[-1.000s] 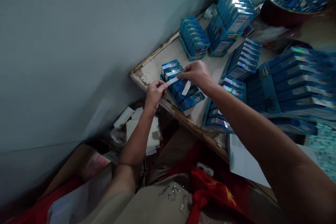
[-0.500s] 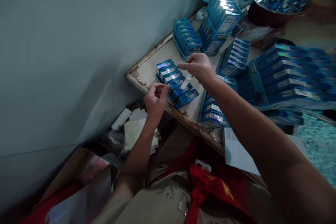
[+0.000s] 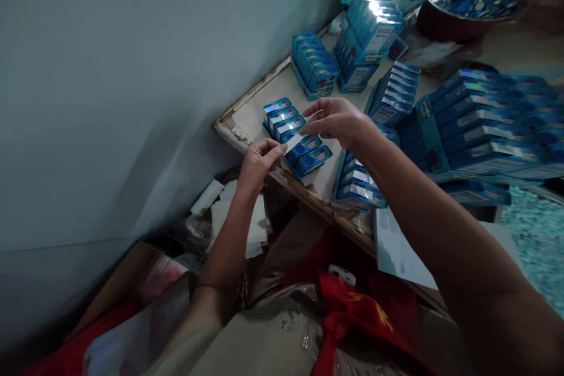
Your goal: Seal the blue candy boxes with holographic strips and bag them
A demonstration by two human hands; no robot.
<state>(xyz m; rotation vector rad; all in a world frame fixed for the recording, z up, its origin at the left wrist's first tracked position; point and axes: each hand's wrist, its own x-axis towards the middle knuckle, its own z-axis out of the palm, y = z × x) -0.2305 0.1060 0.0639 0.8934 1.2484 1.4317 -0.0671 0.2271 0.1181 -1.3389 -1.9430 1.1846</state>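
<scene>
My left hand (image 3: 259, 161) and my right hand (image 3: 337, 120) each pinch an end of a small white strip (image 3: 298, 140), stretched between them. The strip hovers just above a row of small blue boxes (image 3: 294, 135) standing near the corner of a worn white table (image 3: 247, 120). Three boxes in the row show shiny silver strips on top; the two nearest me show blue tops. Both hands have fingers pressed together on the strip.
Other trays of blue boxes (image 3: 314, 64) and stacked packs (image 3: 480, 129) cover the table to the right. A red bowl of blue pieces (image 3: 471, 6) sits at the back. White paper scraps (image 3: 224, 211) lie on the floor by the grey wall; red cloth (image 3: 352, 311) on my lap.
Half a second ago my hands were apart, the right one holding the strip alone. Now the left hand has taken the strip's other end and both hold it over the boxes.
</scene>
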